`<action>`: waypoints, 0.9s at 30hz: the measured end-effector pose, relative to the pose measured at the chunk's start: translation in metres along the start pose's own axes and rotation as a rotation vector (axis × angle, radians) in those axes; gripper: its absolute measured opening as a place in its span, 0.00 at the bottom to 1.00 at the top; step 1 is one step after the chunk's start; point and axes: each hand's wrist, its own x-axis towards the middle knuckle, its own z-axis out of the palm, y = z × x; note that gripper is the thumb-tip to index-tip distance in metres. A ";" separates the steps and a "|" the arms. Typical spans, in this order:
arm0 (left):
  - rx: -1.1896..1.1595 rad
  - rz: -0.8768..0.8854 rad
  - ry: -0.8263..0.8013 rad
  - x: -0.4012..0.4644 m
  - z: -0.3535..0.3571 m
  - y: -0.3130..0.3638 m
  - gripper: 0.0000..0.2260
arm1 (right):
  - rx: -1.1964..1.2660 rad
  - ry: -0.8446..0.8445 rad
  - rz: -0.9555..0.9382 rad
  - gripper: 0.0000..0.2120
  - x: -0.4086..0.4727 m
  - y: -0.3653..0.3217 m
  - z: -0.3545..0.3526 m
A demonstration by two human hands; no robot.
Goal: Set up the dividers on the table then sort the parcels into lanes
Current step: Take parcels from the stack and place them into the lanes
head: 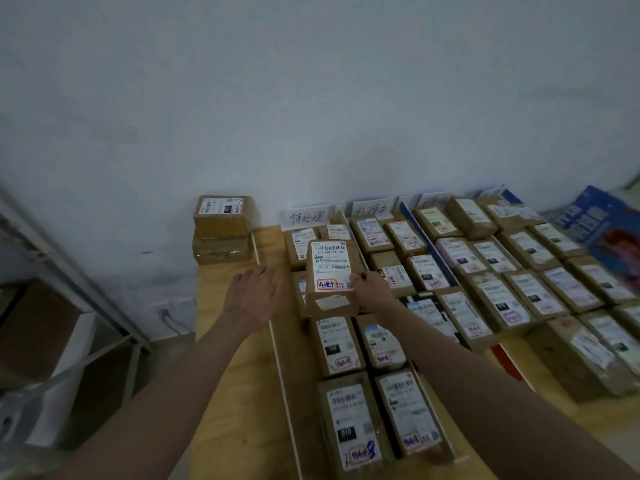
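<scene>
Brown cardboard parcel (331,277) with white label, pinched by right hand (370,289).
Left hand (254,292) spread wide just beside, seemingly not touching.

Brown labelled parcels (391,400) fill lanes between white dividers (282,368) on the wooden table; one parcel (331,277) is raised, far left.

The right hand (372,289) grips a labelled cardboard parcel (333,277) above the parcel rows on the wooden table (235,393); the left hand (254,292) hovers spread just left of that parcel.
</scene>
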 end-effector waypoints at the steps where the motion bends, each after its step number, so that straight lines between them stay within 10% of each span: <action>1: 0.009 0.018 -0.011 -0.002 0.001 0.009 0.20 | -0.002 0.018 0.012 0.13 -0.002 0.007 -0.008; 27: -0.042 -0.013 -0.148 -0.090 0.061 0.263 0.22 | 0.038 -0.036 0.068 0.07 -0.054 0.203 -0.232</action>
